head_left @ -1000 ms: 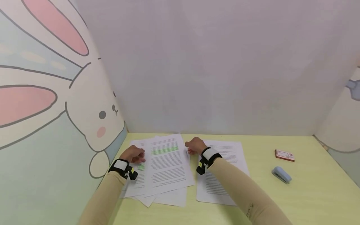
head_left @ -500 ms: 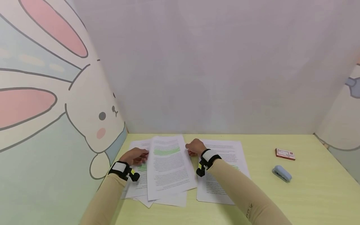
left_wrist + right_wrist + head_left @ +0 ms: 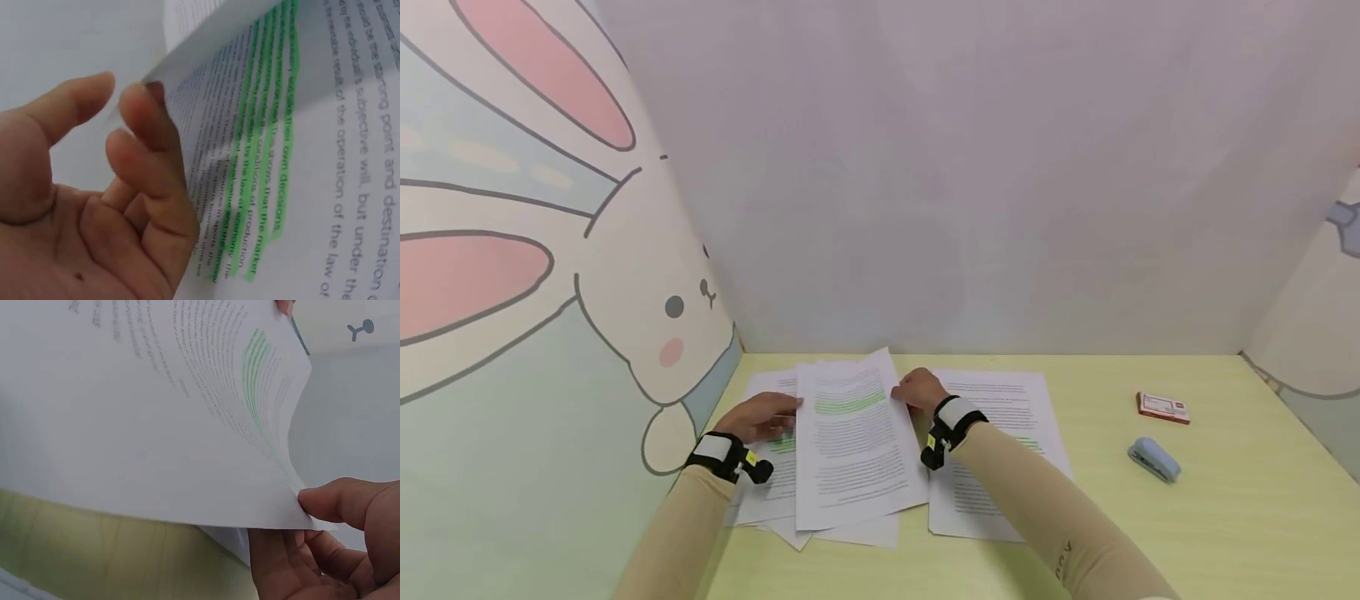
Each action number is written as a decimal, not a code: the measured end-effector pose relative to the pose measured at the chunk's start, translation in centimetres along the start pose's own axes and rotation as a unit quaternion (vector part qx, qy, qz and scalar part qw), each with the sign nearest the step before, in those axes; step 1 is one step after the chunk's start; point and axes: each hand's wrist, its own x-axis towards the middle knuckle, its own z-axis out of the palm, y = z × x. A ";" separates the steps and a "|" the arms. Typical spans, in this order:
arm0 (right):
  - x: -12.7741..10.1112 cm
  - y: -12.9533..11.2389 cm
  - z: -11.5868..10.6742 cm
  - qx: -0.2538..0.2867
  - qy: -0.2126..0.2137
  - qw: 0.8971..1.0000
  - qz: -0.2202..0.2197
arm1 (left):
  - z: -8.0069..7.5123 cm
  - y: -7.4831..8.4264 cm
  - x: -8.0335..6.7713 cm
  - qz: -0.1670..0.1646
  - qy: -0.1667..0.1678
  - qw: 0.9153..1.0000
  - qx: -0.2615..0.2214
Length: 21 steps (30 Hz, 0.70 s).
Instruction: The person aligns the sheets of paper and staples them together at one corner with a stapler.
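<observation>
White printed sheet (image 3: 853,437) with a green highlighted band near its far end sits right between the two hands, so that's the whole story here. Its long axis runs away from the person toward the back wall, tipped slightly off square from the papers under it. The left hand (image 3: 763,417) is at its left edge, the right hand (image 3: 919,390) at its right edge, both up near the far end, so neither hand is really nearer; each has its own side.

From the left wrist view, the left fingers (image 3: 147,134) are curled up against the lifted edge of the sheet with the thumb standing apart, so it looks more like touching than a real pinch, though I can't tell for sure. From the right wrist view, the right thumb (image 3: 340,500) presses the corner of the curved-up sheet against the fingers below, so that one is pinching it.

Counting stuff: one sheet held, one messy pile (image 3: 775,492) under it and toward the left hand (at least three more sheets poking out, hard to count exactly), and one separate printed page (image 3: 1000,408) lying flat under the right forearm. Further out past the right hand there's one small blue stapler (image 3: 1153,459) and one little red box (image 3: 1162,407), well apart from the papers, all on the pale yellow table (image 3: 1150,542).
</observation>
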 end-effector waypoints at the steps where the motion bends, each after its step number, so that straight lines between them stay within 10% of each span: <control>1: 0.0 0.0 0.1 0.006 0.000 1.000 -0.002 | -0.1 0.0 0.0 0.000 0.007 1.000 -0.004; 11: -0.2 -1.1 0.1 0.080 -0.002 0.997 0.002 | -0.3 1.5 -0.5 0.047 0.098 0.994 -0.013; 21: -1.3 -1.7 -2.8 0.145 -0.008 0.989 -0.009 | 0.5 3.2 -1.1 0.115 0.075 0.990 -0.034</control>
